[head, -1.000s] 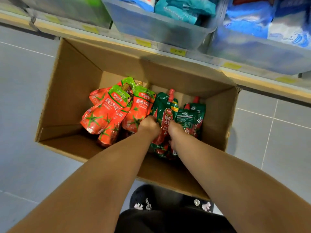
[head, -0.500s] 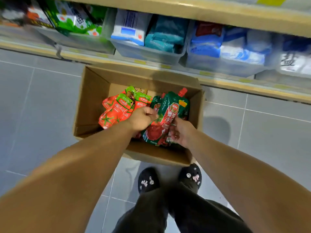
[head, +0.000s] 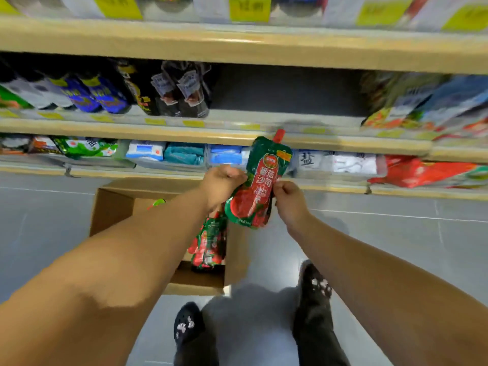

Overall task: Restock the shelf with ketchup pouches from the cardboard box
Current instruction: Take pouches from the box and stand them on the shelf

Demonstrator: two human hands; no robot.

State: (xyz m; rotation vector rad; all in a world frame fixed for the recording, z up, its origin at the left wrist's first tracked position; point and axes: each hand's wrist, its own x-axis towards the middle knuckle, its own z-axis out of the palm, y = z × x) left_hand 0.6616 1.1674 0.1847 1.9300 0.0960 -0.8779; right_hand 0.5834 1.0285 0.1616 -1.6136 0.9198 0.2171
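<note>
I hold a green and red ketchup pouch [head: 257, 186] with a red cap upright in front of the shelves. My left hand [head: 221, 182] grips its left edge and my right hand [head: 286, 199] pinches its right edge. Below it hang more green pouches [head: 210, 239], seemingly from my left hand. The cardboard box [head: 111, 212] stands open on the floor beneath my left arm, which hides most of its contents. The middle shelf [head: 285, 117] has a dark empty gap above the pouch.
Dark sauce bottles [head: 182, 88] fill the middle shelf left of the gap, and colourful bags [head: 427, 101] sit to its right. Bins of blue and white packets [head: 184, 154] line the lower shelf. My black shoes [head: 314, 283] stand on grey floor tiles beside the box.
Both hands have lifted the green pouches out of the box, up to shelf height. The view has tilted up, showing the middle and upper shelves.
</note>
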